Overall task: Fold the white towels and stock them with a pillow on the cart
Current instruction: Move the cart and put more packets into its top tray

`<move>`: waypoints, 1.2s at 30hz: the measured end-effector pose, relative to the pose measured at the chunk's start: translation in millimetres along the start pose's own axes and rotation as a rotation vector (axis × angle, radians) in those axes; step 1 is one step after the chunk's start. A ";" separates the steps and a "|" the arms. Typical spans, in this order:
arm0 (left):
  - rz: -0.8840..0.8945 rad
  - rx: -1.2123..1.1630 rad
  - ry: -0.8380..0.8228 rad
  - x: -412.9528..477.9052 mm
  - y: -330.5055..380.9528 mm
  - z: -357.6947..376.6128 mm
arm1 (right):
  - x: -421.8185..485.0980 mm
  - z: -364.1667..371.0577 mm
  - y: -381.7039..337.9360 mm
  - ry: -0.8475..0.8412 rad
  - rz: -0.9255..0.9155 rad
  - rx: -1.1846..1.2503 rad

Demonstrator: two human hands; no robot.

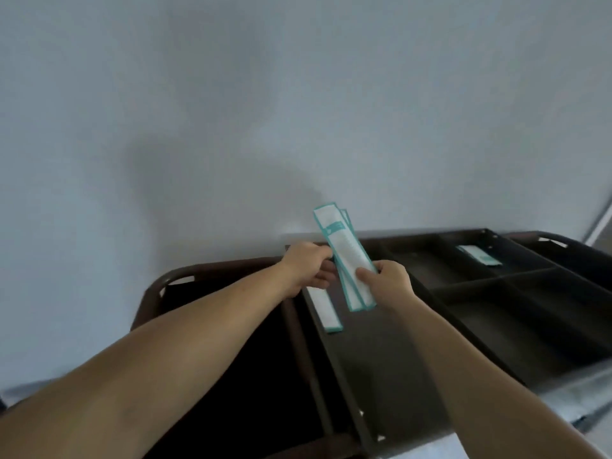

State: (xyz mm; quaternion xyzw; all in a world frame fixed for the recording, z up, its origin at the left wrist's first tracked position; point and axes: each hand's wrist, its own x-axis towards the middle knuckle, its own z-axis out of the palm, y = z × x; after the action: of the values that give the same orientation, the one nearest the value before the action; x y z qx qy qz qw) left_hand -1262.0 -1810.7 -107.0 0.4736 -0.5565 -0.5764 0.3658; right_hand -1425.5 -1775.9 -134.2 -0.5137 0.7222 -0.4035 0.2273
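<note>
Two hands, left [306, 266] and right [389, 279], pinch long teal-edged packets [344, 256] above the cart [463, 293], whose far compartment holds another packet [477, 256].

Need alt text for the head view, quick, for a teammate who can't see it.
Both hands hold long white packets with teal edges above a dark compartmented cart top: right hand grips them, left hand touches their edge. Two more packets lie in its compartments.
</note>
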 end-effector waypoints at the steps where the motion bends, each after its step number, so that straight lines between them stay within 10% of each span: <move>1: -0.010 0.027 0.017 7.3 0.0 13.2 | 11.7 -9.9 16.7 0.015 0.053 -0.039; 10: -0.017 0.285 0.154 39.5 -15.2 30.8 | 64.4 -6.0 76.9 -0.044 0.145 -0.430; 19: 0.026 0.257 0.241 48.3 -9.2 15.9 | 66.7 10.0 89.1 -0.167 -0.398 -1.052; 36: -0.008 0.336 0.298 37.2 -11.7 -3.5 | 73.8 14.8 89.2 -0.234 -0.067 -1.132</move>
State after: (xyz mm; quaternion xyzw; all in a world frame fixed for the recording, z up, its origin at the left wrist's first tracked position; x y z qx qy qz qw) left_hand -1268.0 -1845.7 -123.4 0.6100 -0.5826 -0.4005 0.3578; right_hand -1491.5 -1836.3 -209.1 -0.6192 0.7789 0.0982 -0.0177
